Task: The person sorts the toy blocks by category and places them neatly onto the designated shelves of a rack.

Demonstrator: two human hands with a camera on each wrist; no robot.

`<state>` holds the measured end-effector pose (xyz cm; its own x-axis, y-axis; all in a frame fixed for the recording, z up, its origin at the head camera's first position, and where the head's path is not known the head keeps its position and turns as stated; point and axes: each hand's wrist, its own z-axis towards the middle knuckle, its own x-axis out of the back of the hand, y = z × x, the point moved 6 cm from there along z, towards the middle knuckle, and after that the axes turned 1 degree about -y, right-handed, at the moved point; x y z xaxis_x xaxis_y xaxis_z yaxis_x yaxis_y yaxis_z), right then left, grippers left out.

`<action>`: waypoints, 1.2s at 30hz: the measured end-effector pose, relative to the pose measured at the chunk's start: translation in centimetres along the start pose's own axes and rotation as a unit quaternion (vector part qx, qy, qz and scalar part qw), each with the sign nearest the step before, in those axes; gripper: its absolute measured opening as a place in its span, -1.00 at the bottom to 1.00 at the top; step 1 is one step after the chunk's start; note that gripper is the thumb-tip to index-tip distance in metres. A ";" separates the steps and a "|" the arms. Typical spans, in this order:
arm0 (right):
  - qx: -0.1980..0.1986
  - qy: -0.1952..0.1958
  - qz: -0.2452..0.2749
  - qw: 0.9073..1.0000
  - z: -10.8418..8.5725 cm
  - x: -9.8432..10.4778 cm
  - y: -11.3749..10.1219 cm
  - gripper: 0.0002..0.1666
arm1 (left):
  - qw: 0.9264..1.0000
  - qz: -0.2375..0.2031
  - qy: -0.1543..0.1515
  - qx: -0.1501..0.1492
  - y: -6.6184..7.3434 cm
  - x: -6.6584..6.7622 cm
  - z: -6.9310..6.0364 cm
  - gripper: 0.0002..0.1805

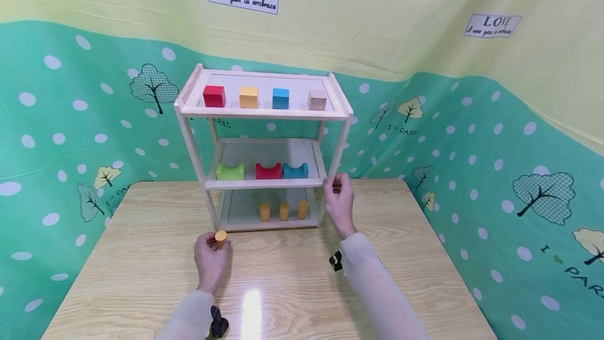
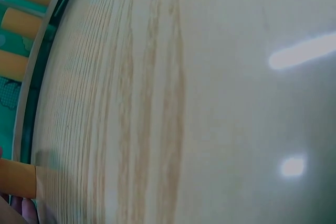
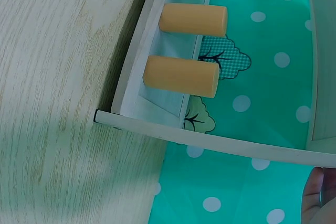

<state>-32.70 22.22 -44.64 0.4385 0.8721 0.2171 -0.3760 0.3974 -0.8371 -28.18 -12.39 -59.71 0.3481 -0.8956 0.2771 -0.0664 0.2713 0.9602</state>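
An orange wooden cylinder stands upright between the thumb and fingers of my left hand, in front of the rack's lower left corner. The same cylinder shows at the lower left of the left wrist view. My right hand grips the right front post of a small white wooden rack, level with the middle shelf. On the bottom shelf, three more orange cylinders stand toward the right; they also appear as cylinders in the right wrist view.
The middle shelf carries a green arched block, a red one and a blue one. Red, yellow, blue and pale blocks line the top shelf. A patterned cloth hangs behind the wooden table.
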 end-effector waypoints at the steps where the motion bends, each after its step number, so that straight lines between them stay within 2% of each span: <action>1: 0.001 0.000 0.000 1.000 0.0 0.0 0.0 -0.87 | 1.000 -0.002 0.001 0.000 0.0 0.0 0.0 -0.57; 10: 0.002 0.000 0.002 1.000 0.0 0.0 0.0 -0.86 | 1.000 0.001 0.004 -0.010 0.1 -0.2 0.0 -0.58; 20: 0.005 0.002 -0.003 1.000 0.0 0.0 0.0 -0.85 | 1.000 0.020 0.002 -0.001 0.0 -0.2 -0.2 -0.60; 36: 0.006 -0.002 -0.003 1.000 -0.1 0.0 -0.1 -0.84 | 0.999 0.024 -0.003 -0.031 0.9 -0.3 -0.9 -0.61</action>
<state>-32.58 22.13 -44.58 0.4366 0.8713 0.2241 -0.3831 0.4054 -0.8300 -27.51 -11.58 -58.93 0.3403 -0.8828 0.3239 -0.0249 0.3359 0.9416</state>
